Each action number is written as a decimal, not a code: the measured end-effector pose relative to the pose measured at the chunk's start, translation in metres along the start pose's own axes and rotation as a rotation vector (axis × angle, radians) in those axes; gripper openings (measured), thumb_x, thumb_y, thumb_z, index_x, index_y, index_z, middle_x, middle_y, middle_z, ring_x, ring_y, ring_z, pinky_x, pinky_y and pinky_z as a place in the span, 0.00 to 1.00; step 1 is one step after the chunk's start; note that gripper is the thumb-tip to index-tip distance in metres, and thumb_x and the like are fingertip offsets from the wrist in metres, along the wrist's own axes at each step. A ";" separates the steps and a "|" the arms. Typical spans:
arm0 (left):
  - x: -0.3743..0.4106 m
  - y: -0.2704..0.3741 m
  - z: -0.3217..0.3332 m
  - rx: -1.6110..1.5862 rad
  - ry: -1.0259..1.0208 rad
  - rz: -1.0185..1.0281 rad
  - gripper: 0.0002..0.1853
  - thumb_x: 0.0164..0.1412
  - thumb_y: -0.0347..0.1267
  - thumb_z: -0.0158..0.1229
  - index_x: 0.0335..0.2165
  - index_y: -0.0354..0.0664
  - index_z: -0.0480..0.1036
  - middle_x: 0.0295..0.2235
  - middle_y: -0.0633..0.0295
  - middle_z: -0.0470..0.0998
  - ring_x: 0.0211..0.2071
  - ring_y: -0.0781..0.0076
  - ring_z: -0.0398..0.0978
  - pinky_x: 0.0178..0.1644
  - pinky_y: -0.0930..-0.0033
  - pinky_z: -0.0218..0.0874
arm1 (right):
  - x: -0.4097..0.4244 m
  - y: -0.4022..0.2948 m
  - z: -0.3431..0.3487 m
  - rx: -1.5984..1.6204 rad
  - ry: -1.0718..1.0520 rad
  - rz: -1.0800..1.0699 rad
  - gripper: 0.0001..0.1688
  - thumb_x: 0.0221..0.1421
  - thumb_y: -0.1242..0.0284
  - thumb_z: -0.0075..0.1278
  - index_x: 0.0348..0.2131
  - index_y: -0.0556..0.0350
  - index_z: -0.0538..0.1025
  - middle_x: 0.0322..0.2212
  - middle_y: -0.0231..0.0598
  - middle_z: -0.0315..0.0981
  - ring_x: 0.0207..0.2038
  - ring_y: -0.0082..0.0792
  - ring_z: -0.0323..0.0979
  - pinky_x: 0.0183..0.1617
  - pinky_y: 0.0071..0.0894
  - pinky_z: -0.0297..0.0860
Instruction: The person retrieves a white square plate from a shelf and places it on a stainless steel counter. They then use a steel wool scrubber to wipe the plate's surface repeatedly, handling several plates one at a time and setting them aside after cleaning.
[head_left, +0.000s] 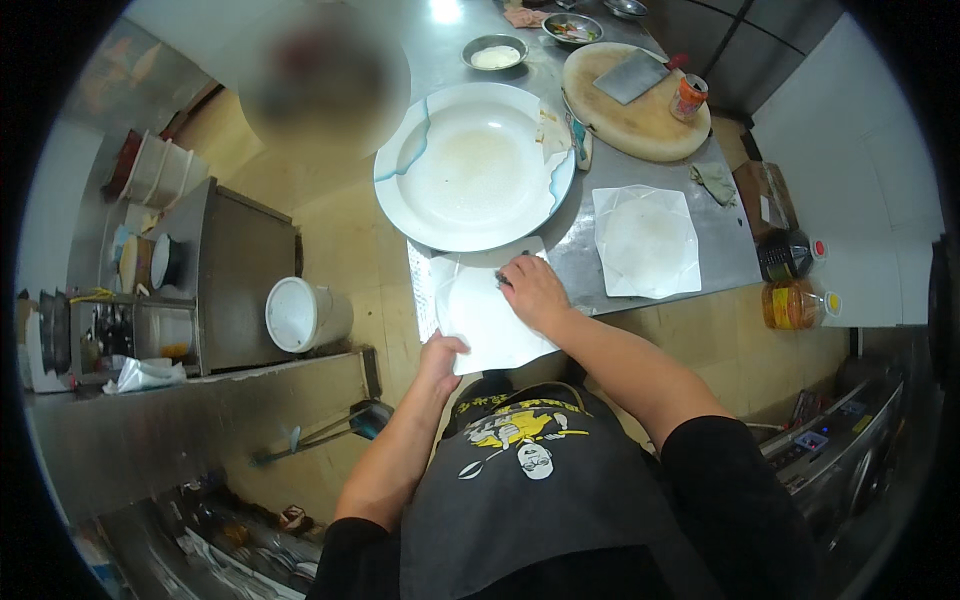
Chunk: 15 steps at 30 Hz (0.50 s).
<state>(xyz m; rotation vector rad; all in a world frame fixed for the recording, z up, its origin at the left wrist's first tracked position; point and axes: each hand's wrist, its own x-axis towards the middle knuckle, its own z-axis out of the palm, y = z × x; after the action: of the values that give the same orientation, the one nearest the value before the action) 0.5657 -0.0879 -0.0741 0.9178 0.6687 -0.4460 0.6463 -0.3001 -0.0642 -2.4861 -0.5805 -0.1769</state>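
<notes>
My left hand (441, 361) grips the near left corner of a white angular plate (487, 319), its thumb on the top face. The plate's far edge lies by the table's near edge, just below a large white basin with blue edging (480, 176). My right hand (536, 289) is on the plate's right part, closed around a small dark scrubber-like thing (502, 278) that mostly hides under the fingers. A second white angular plate (647, 244) lies on the steel table to the right.
A round chopping board (637, 135) bears a cleaver (631, 76) and an orange can (688, 97). Metal bowls (495, 52) stand at the back. A green cloth (712, 184) lies at the table's right edge. A lidded white bucket (292, 315) and oil bottles (793, 305) stand beyond the table.
</notes>
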 end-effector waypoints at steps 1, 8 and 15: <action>0.009 0.002 -0.003 0.096 0.054 0.007 0.36 0.39 0.16 0.49 0.54 0.29 0.64 0.43 0.51 0.75 0.43 0.52 0.75 0.49 0.57 0.72 | 0.003 0.002 0.001 -0.018 0.020 -0.003 0.14 0.54 0.69 0.54 0.40 0.55 0.76 0.42 0.42 0.71 0.48 0.46 0.67 0.56 0.42 0.65; 0.052 0.047 -0.057 0.877 -0.159 0.073 0.20 0.53 0.22 0.53 0.46 0.29 0.68 0.35 0.56 0.78 0.33 0.69 0.75 0.37 0.69 0.67 | 0.008 -0.002 0.006 -0.113 0.152 0.013 0.13 0.52 0.70 0.56 0.38 0.53 0.76 0.40 0.42 0.71 0.47 0.45 0.66 0.56 0.42 0.65; 0.075 0.143 0.024 0.214 -0.136 0.007 0.17 0.66 0.28 0.46 0.51 0.28 0.62 0.40 0.48 0.76 0.39 0.61 0.78 0.44 0.66 0.73 | 0.012 0.005 0.010 -0.186 0.146 0.076 0.13 0.52 0.70 0.56 0.39 0.51 0.77 0.40 0.41 0.71 0.47 0.45 0.66 0.56 0.42 0.64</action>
<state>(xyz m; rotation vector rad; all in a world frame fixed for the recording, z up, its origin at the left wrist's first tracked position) 0.7149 -0.0360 -0.0341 1.0812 0.4998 -0.5766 0.6587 -0.2936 -0.0720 -2.6411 -0.4251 -0.3959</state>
